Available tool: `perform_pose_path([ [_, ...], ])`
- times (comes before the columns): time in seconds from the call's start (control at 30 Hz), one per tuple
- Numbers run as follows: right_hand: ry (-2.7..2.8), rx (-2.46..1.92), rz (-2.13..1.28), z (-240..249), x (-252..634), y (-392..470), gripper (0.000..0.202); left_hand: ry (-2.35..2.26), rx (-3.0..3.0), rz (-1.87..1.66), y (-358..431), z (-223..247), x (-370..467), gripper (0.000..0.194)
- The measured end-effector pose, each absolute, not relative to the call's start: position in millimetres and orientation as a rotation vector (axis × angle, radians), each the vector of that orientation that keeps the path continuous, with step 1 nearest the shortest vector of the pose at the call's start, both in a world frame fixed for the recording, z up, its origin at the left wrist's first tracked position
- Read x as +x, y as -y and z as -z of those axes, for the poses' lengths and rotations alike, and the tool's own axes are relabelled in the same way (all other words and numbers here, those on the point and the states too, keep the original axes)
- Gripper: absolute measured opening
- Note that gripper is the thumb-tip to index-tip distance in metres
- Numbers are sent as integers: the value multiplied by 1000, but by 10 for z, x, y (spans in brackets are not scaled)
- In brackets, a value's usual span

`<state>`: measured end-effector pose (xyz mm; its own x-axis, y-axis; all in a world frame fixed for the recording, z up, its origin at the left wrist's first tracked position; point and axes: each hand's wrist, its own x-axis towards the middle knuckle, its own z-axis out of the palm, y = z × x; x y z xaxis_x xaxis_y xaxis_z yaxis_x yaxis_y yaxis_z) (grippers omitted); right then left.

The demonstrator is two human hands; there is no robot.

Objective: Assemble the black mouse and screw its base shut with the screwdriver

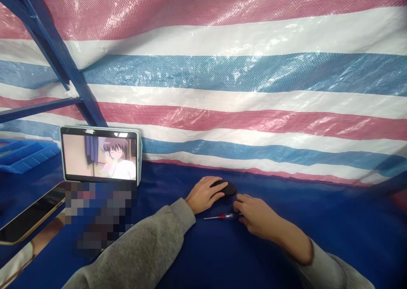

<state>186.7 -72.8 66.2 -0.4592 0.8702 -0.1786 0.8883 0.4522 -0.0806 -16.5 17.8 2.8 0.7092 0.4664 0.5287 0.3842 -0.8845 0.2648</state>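
A black computer mouse [229,188] rests on the blue tabletop [203,259]. My left hand [205,194] lies over its left side, thumb and fingers closed around it. Just right of the mouse, my right hand [256,215] is curled, its fingertips at the handle of a small screwdriver [221,217]. The screwdriver has a thin metal shaft pointing left and a red and clear handle, whose end is hidden by the right hand. The underside of the mouse is out of sight.
A tablet [100,155] showing a cartoon stands at the back left. Nearer, another person's arm [47,234] is beside a phone [32,215]. A blue plastic tray [28,155] sits far left. Striped sheeting [222,73] hangs behind, with a blue metal frame [54,43].
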Motion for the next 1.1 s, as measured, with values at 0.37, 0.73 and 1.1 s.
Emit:
perform_pose_path([
  [0.37, -2860, 1971, 638, -1535, 2015, 545, 16, -702, 2791, -933, -206, 1, -158, 36],
  [0.73, -2903, 2304, 334, -1461, 1924, 411, 22, -586, 2852, -872, -174, -45, -149, 39],
  [1.1, -2910, 2285, 283, -1428, 1945, 409, 23, -593, 2844, -873, -178, -42, -146, 39],
])
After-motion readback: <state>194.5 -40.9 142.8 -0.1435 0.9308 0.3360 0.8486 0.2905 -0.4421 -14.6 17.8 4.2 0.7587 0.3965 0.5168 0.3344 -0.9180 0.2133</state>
